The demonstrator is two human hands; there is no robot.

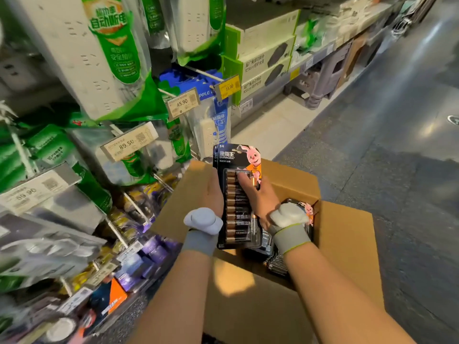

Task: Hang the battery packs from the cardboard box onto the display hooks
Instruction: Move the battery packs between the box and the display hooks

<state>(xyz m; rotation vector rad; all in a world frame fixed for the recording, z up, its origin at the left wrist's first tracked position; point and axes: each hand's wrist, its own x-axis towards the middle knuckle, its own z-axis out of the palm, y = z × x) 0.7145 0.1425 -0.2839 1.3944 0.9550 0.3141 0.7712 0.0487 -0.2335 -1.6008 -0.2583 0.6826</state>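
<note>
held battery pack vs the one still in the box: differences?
Held pack: out of the cardboard box, upright, whole front visible, gripped by left hand and right hand. Boxed pack: inside, mostly hidden, untouched. Both black with the pink bunny.

In my left hand [213, 192] and right hand [260, 197], a battery pack [238, 194] of glossy printed card and clear plastic blister. The cardboard box [347, 234] is matt brown; my wrist cuffs [290, 238] are grey knit cloth.
</note>
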